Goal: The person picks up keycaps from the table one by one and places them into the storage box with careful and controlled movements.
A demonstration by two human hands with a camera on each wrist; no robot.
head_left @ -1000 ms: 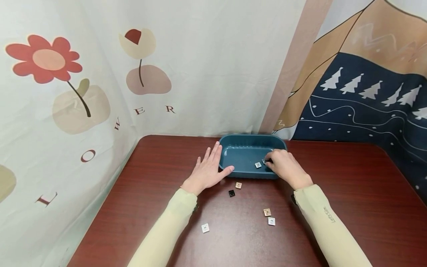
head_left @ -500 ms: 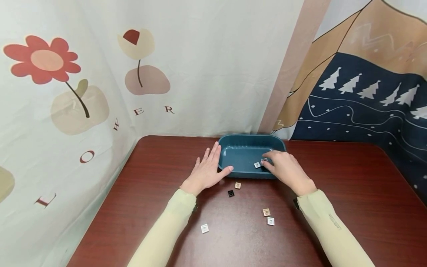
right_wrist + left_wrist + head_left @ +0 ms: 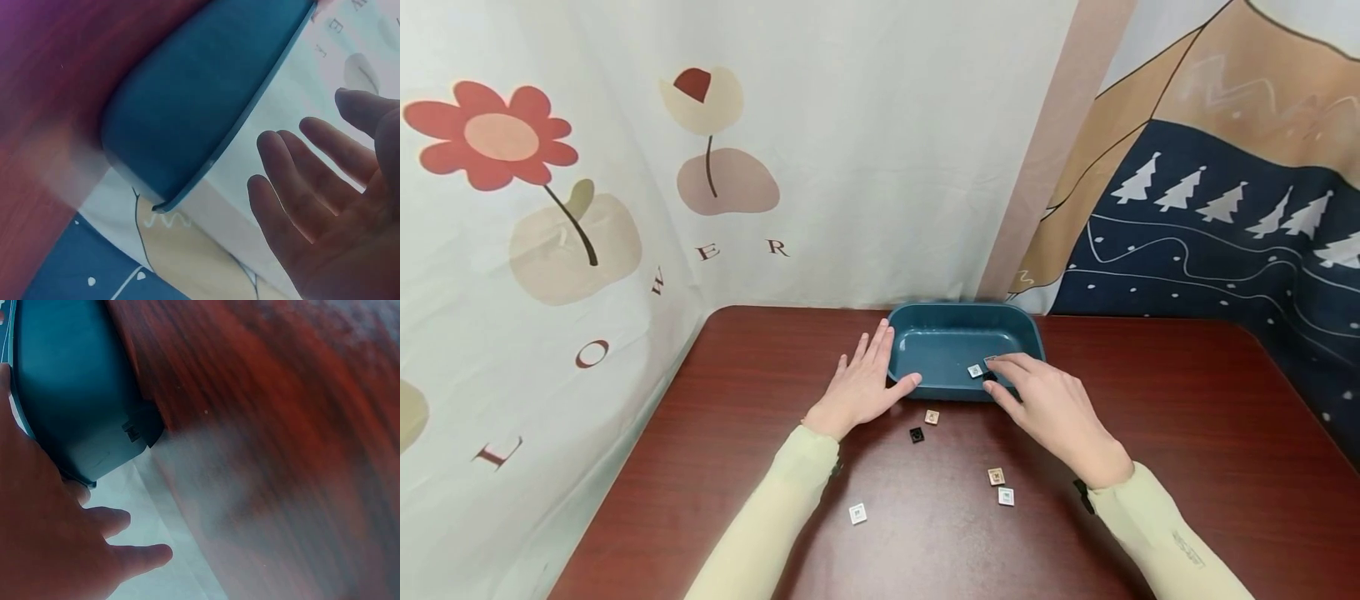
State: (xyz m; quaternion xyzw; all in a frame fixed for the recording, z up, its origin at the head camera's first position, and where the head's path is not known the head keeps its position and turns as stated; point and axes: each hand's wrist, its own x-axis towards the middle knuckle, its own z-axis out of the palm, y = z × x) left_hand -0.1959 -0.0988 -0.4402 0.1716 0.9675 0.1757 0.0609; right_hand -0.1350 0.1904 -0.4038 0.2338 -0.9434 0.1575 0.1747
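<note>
The pinch that is showing in the earliest head view is no longer being kept: the black tile (image 3: 989, 377) is being let go inside the blue tray (image 3: 940, 346), and the right hand (image 3: 1056, 408) is being drawn back over the near right rim. By judgement, the placing of this piece is being completed and the hand is being freed. Its fingers are being held spread, with nothing being pinched, as is also being shown by the right wrist view. The left hand (image 3: 861, 387) is being kept against the tray's left side, fingers straight and thumb towards the near rim, so the tray is seemingly being steadied.

The black tile is lying on the tray floor near the right fingertips, small, square and dark, its top too small to be made out. Just beside it a white tile (image 3: 975, 371) is showing, and a half-hidden tile (image 3: 990, 360) is being partly covered by the fingers.

On the table (image 3: 760, 358), a tan tile (image 3: 932, 417), another black tile (image 3: 917, 435), a second tan tile (image 3: 996, 477), a pale tile (image 3: 1006, 497) and a lone white tile (image 3: 858, 513) are being left untouched.
</note>
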